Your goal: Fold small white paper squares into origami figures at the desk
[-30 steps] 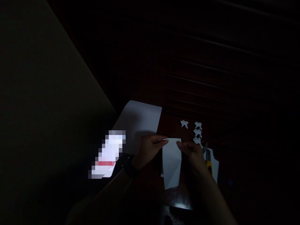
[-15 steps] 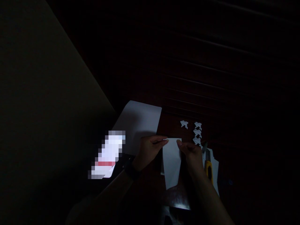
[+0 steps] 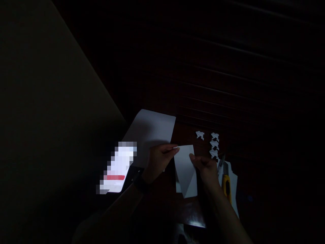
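Note:
Between my hands is a white sheet of paper (image 3: 184, 166), with a fold running slantwise down to its lower edge. My left hand (image 3: 159, 160) pinches its upper left corner between thumb and fingers. At the paper's right edge, the thumb of my right hand (image 3: 207, 171) presses on the front, with the fingers closed behind or beside it. A dark band sits on my left wrist. Small folded paper figures (image 3: 214, 145) stand in a column beyond my right hand, and a single folded paper figure (image 3: 200, 135) lies left of them.
A larger white sheet (image 3: 154, 127) lies behind my left hand. Left of it glows a blurred-out screen (image 3: 119, 167). A yellow utility knife (image 3: 226, 186) rests on white paper pieces (image 3: 234, 186) beside my right forearm. The dark wooden table's front edge (image 3: 194, 223) catches light.
The paper has turned and its lower end has swung, so a slanting fold now shows. Both hands have shifted slightly left. The other things stay put.

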### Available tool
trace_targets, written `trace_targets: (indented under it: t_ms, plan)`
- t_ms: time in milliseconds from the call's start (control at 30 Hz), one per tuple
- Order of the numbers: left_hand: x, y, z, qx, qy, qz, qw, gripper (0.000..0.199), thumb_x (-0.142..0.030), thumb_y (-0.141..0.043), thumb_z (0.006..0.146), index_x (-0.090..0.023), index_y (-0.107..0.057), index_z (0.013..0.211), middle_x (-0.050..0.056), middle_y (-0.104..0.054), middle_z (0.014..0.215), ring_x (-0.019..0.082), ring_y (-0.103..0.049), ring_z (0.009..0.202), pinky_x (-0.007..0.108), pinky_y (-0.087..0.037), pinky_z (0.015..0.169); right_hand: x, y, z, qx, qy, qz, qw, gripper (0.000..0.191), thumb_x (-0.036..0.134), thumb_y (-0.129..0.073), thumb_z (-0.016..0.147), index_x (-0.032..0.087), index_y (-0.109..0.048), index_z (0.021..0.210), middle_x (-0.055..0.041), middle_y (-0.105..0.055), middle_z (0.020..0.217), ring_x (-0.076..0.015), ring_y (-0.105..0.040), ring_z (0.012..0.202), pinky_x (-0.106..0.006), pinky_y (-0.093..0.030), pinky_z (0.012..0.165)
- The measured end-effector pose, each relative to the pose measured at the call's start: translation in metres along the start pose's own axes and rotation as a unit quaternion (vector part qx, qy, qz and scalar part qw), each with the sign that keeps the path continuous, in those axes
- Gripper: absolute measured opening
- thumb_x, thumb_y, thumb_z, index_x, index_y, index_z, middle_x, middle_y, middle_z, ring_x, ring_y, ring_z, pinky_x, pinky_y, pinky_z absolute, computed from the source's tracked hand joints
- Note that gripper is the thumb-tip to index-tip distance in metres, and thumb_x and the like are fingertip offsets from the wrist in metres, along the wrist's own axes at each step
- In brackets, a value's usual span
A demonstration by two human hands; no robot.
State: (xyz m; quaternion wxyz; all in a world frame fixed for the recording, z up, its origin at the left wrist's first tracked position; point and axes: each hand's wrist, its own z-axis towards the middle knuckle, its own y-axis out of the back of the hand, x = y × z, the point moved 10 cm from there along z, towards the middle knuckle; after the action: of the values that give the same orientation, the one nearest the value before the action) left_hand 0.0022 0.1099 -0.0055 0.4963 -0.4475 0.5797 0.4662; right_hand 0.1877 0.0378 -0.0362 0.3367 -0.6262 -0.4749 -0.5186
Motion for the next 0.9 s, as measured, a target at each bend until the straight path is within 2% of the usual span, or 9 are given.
trace_targets:
  t_ms: [100,200,267,367,567,700,900]
  plan:
    - [-0.005,-0.012,-0.001,0.127,0.031,-0.026,0.991,0.035,-0.040,-0.058,0.077,-0.017,-0.065,0.102,0.005,-0.069,0.082,0.014,-0.062,0.064,0.021,-0.046,0.051,0.004,-0.011,-0.005,0.067,-0.011,-0.024,0.997,0.028,0.038,-0.066,0.072,0.012,-0.066,0.062,0.0005,-0.055,0.053,-0.0097,-0.044,0.048,-0.022,-0.032,0.047]
    - [-0.008,-0.029,-0.012,0.265,0.040,0.015,0.963,0.032,-0.042,-0.056,0.078,-0.013,-0.069,0.074,0.000,-0.058,0.055,0.008,-0.050,0.048,0.018,-0.035,0.042,0.007,-0.036,-0.017,0.195,-0.023,-0.070,0.978,0.031,0.039,-0.065,0.072,0.012,-0.064,0.057,0.0025,-0.051,0.051,-0.0076,-0.039,0.047,-0.021,-0.028,0.045]
    - [-0.005,-0.039,-0.019,0.320,0.024,0.056,0.945,0.032,-0.042,-0.060,0.074,-0.012,-0.066,0.062,-0.002,-0.052,0.048,0.007,-0.044,0.045,0.018,-0.029,0.040,0.010,-0.048,-0.026,0.256,-0.019,-0.091,0.962,0.033,0.041,-0.063,0.073,0.012,-0.064,0.057,0.0031,-0.049,0.050,-0.0073,-0.037,0.047,-0.021,-0.027,0.045]
    - [0.000,-0.047,-0.020,0.314,-0.011,0.081,0.946,0.032,-0.041,-0.059,0.075,-0.012,-0.066,0.063,-0.002,-0.052,0.050,0.007,-0.043,0.047,0.019,-0.028,0.042,0.013,-0.054,-0.031,0.286,-0.004,-0.108,0.952,0.035,0.043,-0.061,0.075,0.012,-0.066,0.060,0.0027,-0.050,0.052,-0.0082,-0.038,0.048,-0.021,-0.029,0.047]
    - [0.013,-0.053,-0.019,0.304,-0.035,0.107,0.946,0.030,-0.041,-0.062,0.071,-0.013,-0.067,0.063,-0.001,-0.055,0.051,0.007,-0.043,0.046,0.018,-0.026,0.040,0.013,-0.049,-0.025,0.272,0.007,-0.120,0.955,0.033,0.042,-0.061,0.074,0.013,-0.066,0.060,0.0021,-0.052,0.052,-0.0096,-0.041,0.050,-0.022,-0.031,0.048]
    - [0.015,-0.045,-0.013,0.268,-0.039,0.133,0.953,0.034,-0.043,-0.061,0.071,-0.013,-0.065,0.058,-0.002,-0.051,0.047,0.006,-0.040,0.043,0.017,-0.024,0.039,0.013,-0.048,-0.021,0.266,0.015,-0.128,0.955,0.032,0.040,-0.061,0.075,0.013,-0.064,0.058,0.0038,-0.048,0.051,-0.0078,-0.037,0.049,-0.021,-0.028,0.047]
    - [0.007,-0.023,-0.001,0.221,-0.041,0.151,0.963,0.031,-0.041,-0.061,0.071,-0.013,-0.064,0.057,-0.003,-0.048,0.046,0.006,-0.039,0.043,0.019,-0.025,0.040,0.010,-0.035,-0.018,0.250,-0.016,-0.145,0.957,0.037,0.046,-0.061,0.073,0.014,-0.062,0.055,0.0051,-0.043,0.047,-0.0069,-0.031,0.045,-0.022,-0.021,0.043]
